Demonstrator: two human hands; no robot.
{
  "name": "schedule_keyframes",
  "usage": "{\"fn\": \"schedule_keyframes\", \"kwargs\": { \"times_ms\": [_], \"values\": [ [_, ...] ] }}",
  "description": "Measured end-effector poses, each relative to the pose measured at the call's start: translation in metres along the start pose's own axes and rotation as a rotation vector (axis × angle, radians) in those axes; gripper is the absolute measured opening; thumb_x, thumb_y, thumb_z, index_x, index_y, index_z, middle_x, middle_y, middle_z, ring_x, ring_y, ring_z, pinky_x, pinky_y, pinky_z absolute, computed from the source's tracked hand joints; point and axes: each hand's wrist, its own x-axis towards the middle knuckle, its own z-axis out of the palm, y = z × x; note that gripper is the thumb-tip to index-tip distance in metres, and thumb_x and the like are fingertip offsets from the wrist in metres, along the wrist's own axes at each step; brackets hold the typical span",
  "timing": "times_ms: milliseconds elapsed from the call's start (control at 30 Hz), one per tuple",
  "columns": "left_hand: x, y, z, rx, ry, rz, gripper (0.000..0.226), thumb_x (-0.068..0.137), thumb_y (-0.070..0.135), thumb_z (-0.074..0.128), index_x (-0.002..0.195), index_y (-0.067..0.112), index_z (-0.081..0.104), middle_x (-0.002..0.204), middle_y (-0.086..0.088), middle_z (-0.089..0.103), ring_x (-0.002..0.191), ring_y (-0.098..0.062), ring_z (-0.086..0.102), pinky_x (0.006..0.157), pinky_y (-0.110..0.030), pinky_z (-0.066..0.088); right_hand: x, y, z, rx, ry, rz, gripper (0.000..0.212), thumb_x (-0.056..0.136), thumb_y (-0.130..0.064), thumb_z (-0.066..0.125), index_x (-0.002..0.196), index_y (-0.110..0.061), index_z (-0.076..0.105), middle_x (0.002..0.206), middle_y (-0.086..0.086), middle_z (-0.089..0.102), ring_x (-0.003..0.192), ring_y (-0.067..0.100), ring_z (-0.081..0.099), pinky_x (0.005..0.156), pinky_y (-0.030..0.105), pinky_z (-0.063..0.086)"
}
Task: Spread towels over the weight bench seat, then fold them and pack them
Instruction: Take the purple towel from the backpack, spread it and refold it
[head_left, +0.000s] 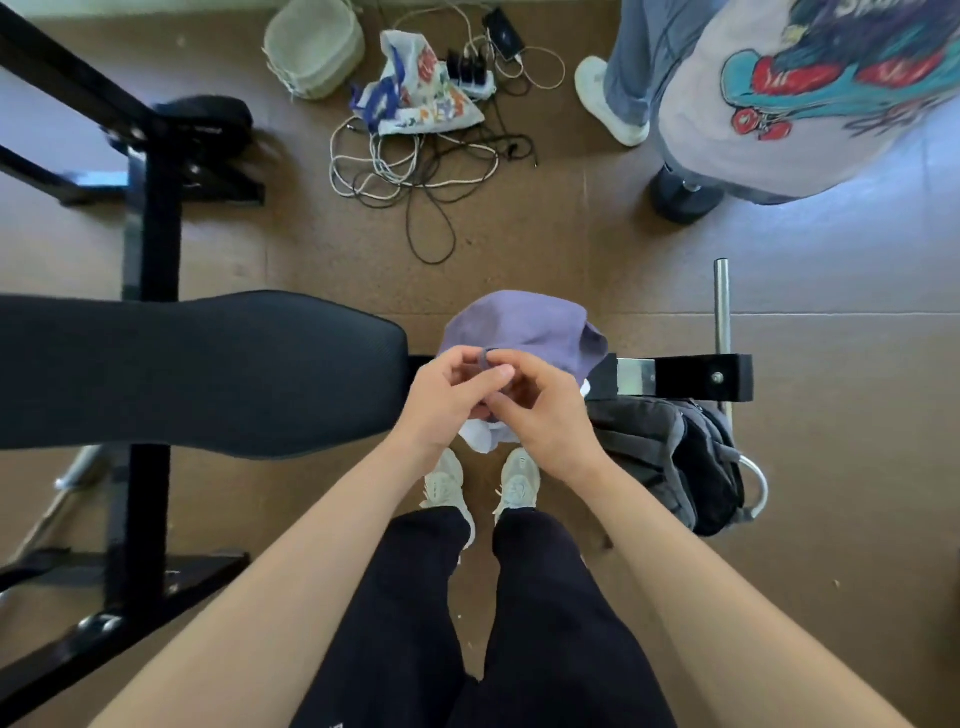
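Two hands, left hand (449, 397) and right hand (540, 410), pinching the near edge of a purple towel (524, 325) bunched just past the padded table (208, 371) end. Soft, light, floppy; best gripped at corners.

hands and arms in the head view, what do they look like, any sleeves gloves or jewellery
Both arms are bare from the bottom of the frame up to the wrists; no sleeves show. The left hand and the right hand wear no gloves, and no rings, watch or bracelet are visible. Any sleeve higher up would be out of frame.
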Motion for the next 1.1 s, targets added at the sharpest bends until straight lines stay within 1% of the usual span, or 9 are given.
{"fn": "schedule_keyframes", "kwargs": {
  "times_ms": [300,400,533,633,700,800,900,967,1100],
  "values": [
    [-0.033,0.009,-0.088,-0.012,0.265,-0.046,0.024,0.09,0.0,0.054,0.073,0.004,0.07,0.066,-0.012,0.063,0.067,-0.021,0.062,0.065,-0.039,0.06,0.016,-0.059,0.059,0.116,-0.455,0.097,0.068,0.082,0.007,0.052,0.147,-0.013,0.05,0.091,0.0,0.068,0.085,0.001,0.065,0.075,0.016,0.052],
    [-0.041,0.009,-0.12,-0.131,0.3,-0.052,0.024,0.089,0.009,0.051,0.09,-0.004,0.072,0.085,-0.031,0.065,0.08,-0.031,0.062,0.081,-0.061,0.058,0.024,-0.074,0.085,0.013,-0.469,0.038,0.066,0.088,0.012,0.053,0.147,-0.018,0.05,0.087,-0.001,0.068,0.083,0.003,0.063,0.08,0.017,0.05],
    [-0.059,0.02,-0.166,-0.427,0.219,-0.001,0.043,0.102,-0.006,0.03,0.11,0.006,0.071,0.101,-0.013,0.077,0.094,-0.028,0.072,0.082,-0.044,0.061,0.037,-0.088,0.126,-0.201,-0.291,0.028,0.056,0.098,-0.006,0.058,0.15,-0.021,0.046,0.104,0.007,0.064,0.092,0.01,0.059,0.087,0.019,0.048],
    [-0.068,0.019,-0.21,-0.482,0.175,0.006,0.038,0.101,0.0,0.033,0.116,0.0,0.068,0.11,-0.02,0.072,0.104,-0.032,0.066,0.096,-0.046,0.053,0.051,-0.096,0.161,-0.342,-0.159,-0.021,0.053,0.1,-0.013,0.059,0.151,-0.017,0.044,0.113,0.008,0.046,0.088,0.012,0.055,0.087,0.017,0.043],
    [-0.074,0.017,-0.241,-0.473,0.132,-0.031,0.036,0.086,0.02,0.053,0.108,-0.007,0.064,0.105,-0.026,0.062,0.098,-0.035,0.056,0.091,-0.045,0.046,0.061,-0.105,0.187,-0.303,-0.181,-0.027,0.066,0.097,-0.01,0.065,0.155,-0.022,0.037,0.121,0.004,0.037,0.077,0.004,0.06,0.081,0.008,0.046],
    [-0.081,0.017,-0.28,-0.558,0.107,-0.185,0.034,0.062,0.031,0.065,0.084,0.006,0.067,0.103,-0.018,0.045,0.089,-0.032,0.044,0.073,-0.034,0.038,0.075,-0.118,0.229,-0.235,-0.342,-0.092,0.091,0.088,0.002,0.071,0.158,-0.031,0.023,0.147,-0.004,0.03,0.075,0.018,0.069,0.076,0.023,0.057],
    [-0.086,0.013,-0.312,-0.589,0.017,-0.212,0.022,0.073,0.025,0.065,0.091,0.013,0.065,0.095,-0.015,0.048,0.086,-0.027,0.039,0.069,-0.032,0.031,0.088,-0.129,0.275,-0.27,-0.567,-0.179,0.07,0.084,0.01,0.065,0.146,-0.019,0.051,0.152,0.002,0.043,0.093,0.02,0.065,0.087,0.031,0.053],
    [-0.088,0.01,-0.332,-0.49,-0.011,-0.154,0.006,0.089,0.011,0.06,0.093,0.015,0.061,0.085,-0.006,0.054,0.072,-0.014,0.04,0.059,-0.03,0.037,0.097,-0.131,0.299,-0.393,-0.636,-0.23,0.041,0.083,0.003,0.067,0.121,-0.01,0.071,0.129,0.009,0.065,0.106,0.012,0.064,0.092,0.029,0.053],
    [-0.091,-0.006,-0.374,-0.216,0.158,-0.029,0.012,0.077,0.01,0.062,0.088,0.011,0.065,0.07,-0.009,0.051,0.062,-0.02,0.036,0.054,-0.028,0.033,0.109,-0.132,0.318,-0.337,-0.553,-0.064,0.009,0.091,0.0,0.062,0.095,-0.004,0.07,0.079,0.011,0.07,0.063,0.013,0.064,0.055,0.029,0.054]
  ]
}}
